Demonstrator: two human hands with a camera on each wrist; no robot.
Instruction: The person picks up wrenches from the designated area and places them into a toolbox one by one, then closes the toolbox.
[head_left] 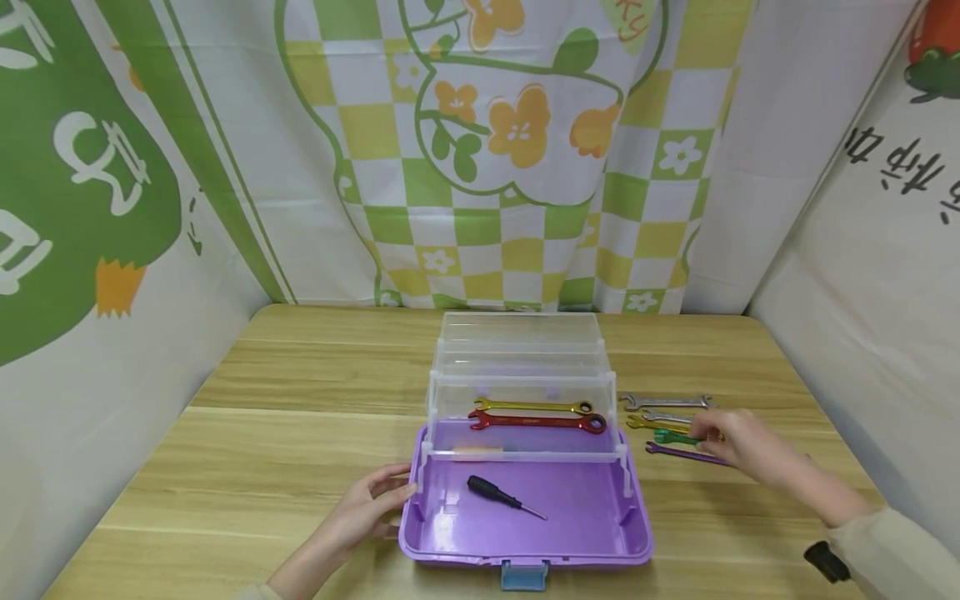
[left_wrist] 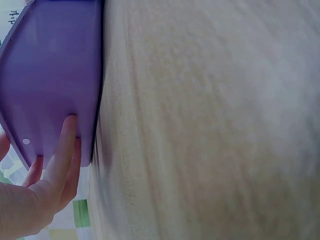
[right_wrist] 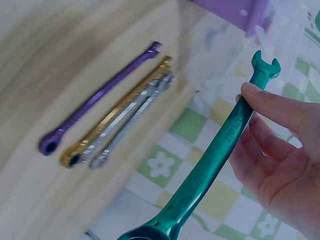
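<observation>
My right hand (head_left: 742, 442) pinches a green combination wrench (right_wrist: 205, 165) near its open end, between thumb and fingers. The wrench is raised over the table at the right. Below it lie a purple wrench (right_wrist: 102, 95), a gold wrench (right_wrist: 117, 110) and two silver wrenches. My left hand (head_left: 367, 504) touches the left side of a purple toolbox (head_left: 525, 557), fingers extended along its outer wall and thumb at the rim. Inside the toolbox, a black-handled screwdriver (head_left: 495, 492) lies on the floor. A yellow wrench (head_left: 532, 407) and a red wrench (head_left: 536, 421) lie side by side in a clear tray.
The toolbox's clear trays (head_left: 525, 379) stand unfolded toward the back. An orange item (head_left: 478, 454) shows blurred through the front tray's edge. A blue latch (head_left: 524, 576) hangs at the front. Printed curtains (head_left: 525, 250) enclose the wooden table (head_left: 300, 400) at back and sides.
</observation>
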